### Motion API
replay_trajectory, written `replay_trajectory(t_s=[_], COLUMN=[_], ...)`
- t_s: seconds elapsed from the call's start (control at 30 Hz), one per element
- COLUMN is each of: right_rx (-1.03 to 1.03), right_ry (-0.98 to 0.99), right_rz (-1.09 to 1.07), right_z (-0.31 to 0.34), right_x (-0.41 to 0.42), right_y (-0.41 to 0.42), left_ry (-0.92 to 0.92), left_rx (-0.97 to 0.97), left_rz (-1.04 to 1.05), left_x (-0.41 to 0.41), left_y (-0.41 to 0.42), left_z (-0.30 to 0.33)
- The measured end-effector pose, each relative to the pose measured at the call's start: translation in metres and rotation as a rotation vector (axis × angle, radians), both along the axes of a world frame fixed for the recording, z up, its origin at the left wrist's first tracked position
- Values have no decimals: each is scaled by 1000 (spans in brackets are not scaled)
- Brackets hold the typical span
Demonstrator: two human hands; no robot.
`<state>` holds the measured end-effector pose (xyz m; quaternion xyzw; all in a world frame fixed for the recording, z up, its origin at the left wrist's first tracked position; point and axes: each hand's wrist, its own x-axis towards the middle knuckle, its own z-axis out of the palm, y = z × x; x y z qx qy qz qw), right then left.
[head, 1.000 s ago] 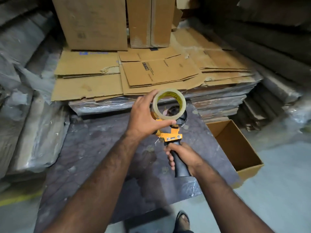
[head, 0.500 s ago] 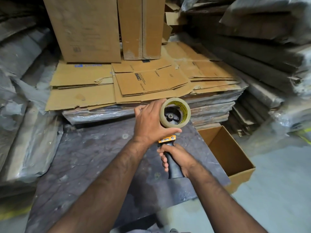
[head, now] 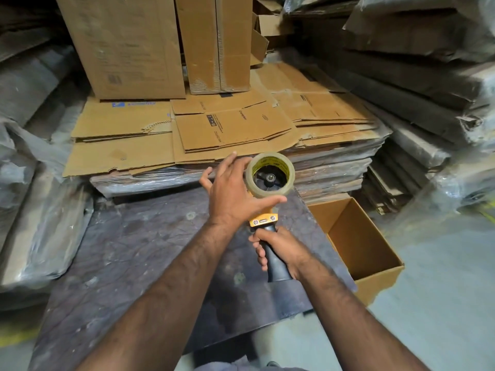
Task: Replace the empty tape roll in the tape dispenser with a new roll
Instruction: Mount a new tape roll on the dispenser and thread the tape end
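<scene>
**Inspector:** While the right hand (head: pixel 281 247) is wrapped tight around the black handle of the tape dispenser (head: pixel 263 219), holding it upright above the dark tabletop (head: pixel 128 253), where does the new roll sit?

**Assistant:** The new roll (head: pixel 270 174) sits on the dispenser's hub; the hub's black spokes and centre bolt show through the core. Whether it is pushed fully home cannot be told from this angle.

**Inspector:** State of the left hand?

**Assistant:** The left hand (head: pixel 231 195) is spread, fingers fanned beside the roll. The thumb lies along the roll's lower edge and the palm is against or just beside its left flank. It is not pinching anything.

**Inspector:** Step in hand?

**Assistant:** In my judgement, seating the roll. No empty core is visible on the dispenser, so removal appears done.

**Inspector:** Next move?

**Assistant:** Likely a flat press to confirm seating, then finding the free tape end and threading it toward the orange front frame. No loose end is visible yet. The handle grip must hold firm against that push.

**Inspector:** Surroundings?

**Assistant:** An open carton (head: pixel 361 245) stands beside the tabletop; flattened cardboard (head: pixel 227 129) is stacked beyond.
</scene>
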<state>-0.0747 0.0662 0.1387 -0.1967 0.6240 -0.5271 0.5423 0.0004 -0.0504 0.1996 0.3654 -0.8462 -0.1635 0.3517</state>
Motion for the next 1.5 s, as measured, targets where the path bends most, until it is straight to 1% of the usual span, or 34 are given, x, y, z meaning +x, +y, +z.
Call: replay_trajectory(t_s=[0.07, 0.13, 0.33, 0.47, 0.6, 0.77, 0.97, 1.03, 1.1, 1.13, 1.17, 1.27, 1.4, 1.5], right_rx=[6, 4, 12, 25, -5, 7, 22, 41, 53, 55, 57, 58, 51, 50], right_ry=[23, 30, 120, 163, 170, 174, 63, 55, 56, 58, 63, 75, 80, 75], right_rz=[13, 19, 33, 27, -9, 5, 23, 26, 10, 0, -6, -1, 6, 16], right_z=[-2, -4, -5, -7, -5, -6, -10, -11, -13, -14, -14, -12, -8, -9], right_x=[-2, -4, -10, -11, -13, -15, -12, -13, -15, -17, -18, -21, -18, -15], right_y=[2, 2, 1, 0, -3, -3, -5, -6, -6, -6, -7, -8, -18, -21], left_ry=[-6, -39, -47, -99, -34, -42, 53, 107, 218, 257, 258, 157, 141, 98], left_rx=[56, 69, 65, 66, 55, 52, 39, 100, 207, 225, 205, 151, 161, 114], left_rz=[26, 24, 34, 18, 17, 1, -6, -1, 30, 49, 58, 41, 19, 33], left_x=[-2, -3, -6, -7, -4, -5, -2, 0, 1, 2, 3, 5, 1, -3], left_y=[-4, -7, -8, -7, 1, 1, 3, 0, -4, -7, -10, -12, 0, 1], left_z=[5, 8, 12, 14, 11, 10, -8, -5, 2, 4, 6, 3, -12, -15])
